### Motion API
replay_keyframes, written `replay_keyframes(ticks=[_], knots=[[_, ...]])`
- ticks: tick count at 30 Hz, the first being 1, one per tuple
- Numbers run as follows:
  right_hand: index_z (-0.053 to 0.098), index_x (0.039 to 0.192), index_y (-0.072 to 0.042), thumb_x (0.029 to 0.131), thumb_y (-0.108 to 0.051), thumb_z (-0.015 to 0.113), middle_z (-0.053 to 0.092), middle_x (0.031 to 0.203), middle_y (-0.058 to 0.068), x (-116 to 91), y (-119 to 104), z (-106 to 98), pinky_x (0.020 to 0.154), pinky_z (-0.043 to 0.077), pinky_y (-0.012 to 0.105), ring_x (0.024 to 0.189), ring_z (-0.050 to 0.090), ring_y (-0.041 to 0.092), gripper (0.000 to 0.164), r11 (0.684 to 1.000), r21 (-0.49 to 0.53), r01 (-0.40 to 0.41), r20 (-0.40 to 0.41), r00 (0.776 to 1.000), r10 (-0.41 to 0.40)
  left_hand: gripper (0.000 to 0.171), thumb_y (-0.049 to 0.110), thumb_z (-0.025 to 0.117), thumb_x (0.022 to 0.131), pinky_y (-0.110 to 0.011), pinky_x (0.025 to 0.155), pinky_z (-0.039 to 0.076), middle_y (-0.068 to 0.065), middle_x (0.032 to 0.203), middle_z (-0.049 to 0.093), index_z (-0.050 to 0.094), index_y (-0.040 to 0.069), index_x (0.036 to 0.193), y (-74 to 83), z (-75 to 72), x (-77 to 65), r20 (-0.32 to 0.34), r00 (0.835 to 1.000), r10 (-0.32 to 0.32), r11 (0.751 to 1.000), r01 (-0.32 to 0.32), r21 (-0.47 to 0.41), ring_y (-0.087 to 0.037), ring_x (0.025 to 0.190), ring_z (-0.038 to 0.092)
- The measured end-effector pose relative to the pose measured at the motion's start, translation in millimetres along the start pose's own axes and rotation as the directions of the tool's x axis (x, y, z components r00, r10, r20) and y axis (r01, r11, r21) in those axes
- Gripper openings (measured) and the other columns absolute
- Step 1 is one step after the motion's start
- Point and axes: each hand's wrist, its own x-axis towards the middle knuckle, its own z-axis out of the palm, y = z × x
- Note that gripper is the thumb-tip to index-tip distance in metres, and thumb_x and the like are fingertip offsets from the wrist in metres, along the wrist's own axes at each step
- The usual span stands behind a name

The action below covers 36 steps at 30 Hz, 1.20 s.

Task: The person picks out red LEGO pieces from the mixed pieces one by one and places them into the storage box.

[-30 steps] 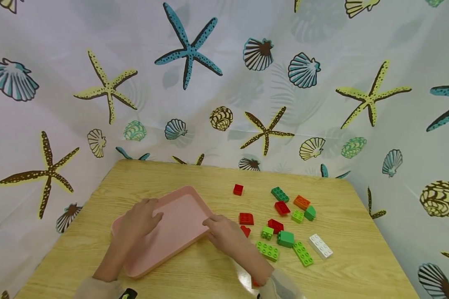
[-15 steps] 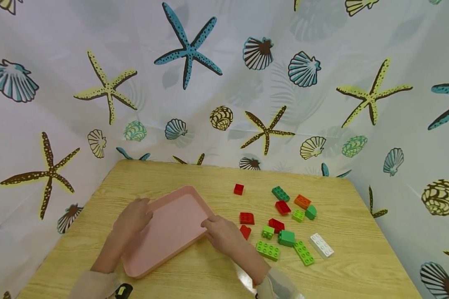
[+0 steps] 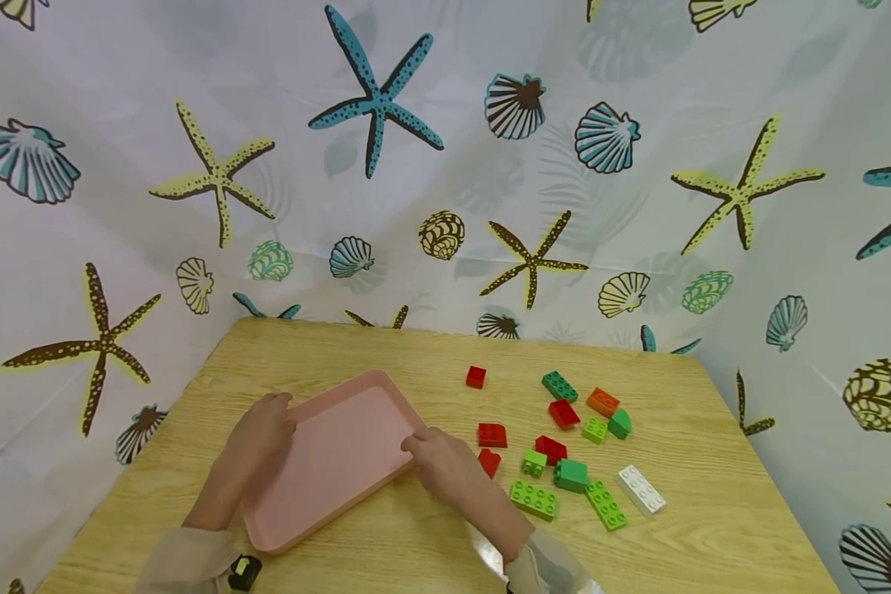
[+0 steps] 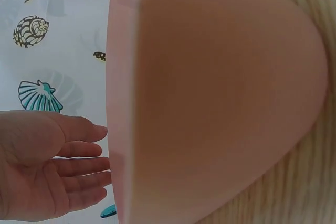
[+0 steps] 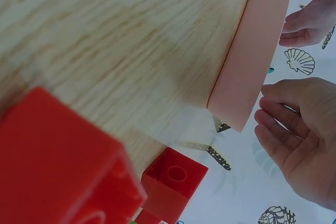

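A shallow pink tray (image 3: 341, 454) lies askew on the left part of the wooden table, nothing inside it. At its left rim is my left hand (image 3: 261, 429); in the left wrist view its fingers (image 4: 86, 182) stretch straight to the tray wall, tips touching or nearly so. My right hand (image 3: 441, 466) is at the tray's right corner. Seen from the right wrist, that thumb tip meets the tray's edge, while the other fingers (image 5: 273, 121) bend loosely with nothing visible between them and the thumb.
Several toy building bricks lie scattered right of the tray: a red brick (image 3: 476, 377), a light green brick (image 3: 534, 500), a white brick (image 3: 642, 489) and an orange brick (image 3: 603, 402) among them. A patterned curtain (image 3: 445, 165) surrounds the table's back and sides.
My left hand has drawn back slightly to the left, from over the tray to its left rim. The right hand and the tray stay nearly in place.
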Motion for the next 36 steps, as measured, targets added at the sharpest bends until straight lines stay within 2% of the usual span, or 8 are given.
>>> replay_keyframes(ticks=[5, 11, 16, 23, 29, 36], knots=[[0.073, 0.103, -0.011, 0.087, -0.003, 0.073, 0.068, 0.097, 0.000, -0.6, 3.0, 4.5, 0.066, 0.054, 0.023, 0.088, 0.065, 0.015, 0.018, 1.000, -0.013, 0.000, 0.007, 1.000, 0.000, 0.030, -0.002, 0.059, 0.090, -0.057, 0.086, 0.048, -0.035, 0.105, 0.060, 0.056, -0.020, 0.114, -6.6, 4.0, 3.2, -0.011, 1.000, 0.016, 1.000, -0.016, 0.012, -0.050, 0.103, 0.058], [0.074, 0.102, -0.012, 0.087, -0.003, 0.073, 0.069, 0.096, -0.001, -0.8, 4.5, 6.9, 0.063, 0.054, 0.024, 0.087, 0.066, 0.015, 0.017, 1.000, -0.030, -0.005, -0.012, 1.000, 0.005, 0.007, -0.003, 0.055, 0.090, -0.051, 0.067, 0.049, -0.019, 0.085, 0.064, 0.061, -0.005, 0.089, -12.2, 7.8, 5.2, -0.025, 1.000, 0.019, 1.000, -0.019, 0.008, -0.037, 0.081, 0.064], [0.074, 0.101, -0.012, 0.087, -0.003, 0.074, 0.070, 0.096, 0.000, -1.7, 5.8, 8.9, 0.064, 0.054, 0.023, 0.085, 0.066, 0.015, 0.017, 0.999, -0.034, -0.005, 0.004, 1.000, 0.005, 0.015, -0.003, 0.054, 0.092, -0.046, 0.059, 0.046, -0.012, 0.075, 0.061, 0.058, 0.002, 0.079, -14.9, 10.0, 6.3, -0.024, 1.000, 0.015, 1.000, -0.016, -0.008, -0.026, 0.067, 0.057], [0.075, 0.100, -0.012, 0.086, -0.001, 0.073, 0.071, 0.092, 0.000, 0.1, 8.2, 9.9, 0.064, 0.054, 0.024, 0.081, 0.066, 0.015, 0.017, 0.998, -0.058, 0.002, 0.012, 1.000, -0.002, 0.016, -0.003, 0.051, 0.092, -0.045, 0.059, 0.048, -0.014, 0.081, 0.066, 0.065, -0.001, 0.088, -19.9, 14.8, 8.3, -0.018, 1.000, -0.013, 1.000, 0.013, -0.014, -0.024, 0.068, 0.058], [0.077, 0.088, -0.015, 0.086, -0.001, 0.074, 0.070, 0.083, -0.002, 3.1, 9.9, 11.2, 0.059, 0.051, 0.021, 0.074, 0.064, 0.011, 0.014, 0.996, -0.082, 0.024, 0.029, 0.999, -0.022, 0.017, -0.002, 0.052, 0.094, -0.048, 0.060, 0.049, -0.017, 0.087, 0.069, 0.069, -0.001, 0.093, -23.8, 17.2, 8.9, -0.041, 0.999, -0.021, 1.000, 0.020, -0.021, -0.028, 0.072, 0.063], [0.076, 0.079, -0.017, 0.087, 0.001, 0.071, 0.066, 0.073, -0.004, 6.7, 10.1, 9.5, 0.056, 0.047, 0.022, 0.065, 0.059, 0.010, 0.019, 0.992, -0.111, 0.060, 0.036, 0.998, -0.057, 0.019, -0.001, 0.052, 0.096, -0.048, 0.060, 0.050, -0.017, 0.090, 0.069, 0.071, 0.000, 0.096, -26.6, 18.6, 10.0, -0.064, 0.998, -0.025, 0.999, 0.023, -0.030, -0.029, 0.073, 0.064]])
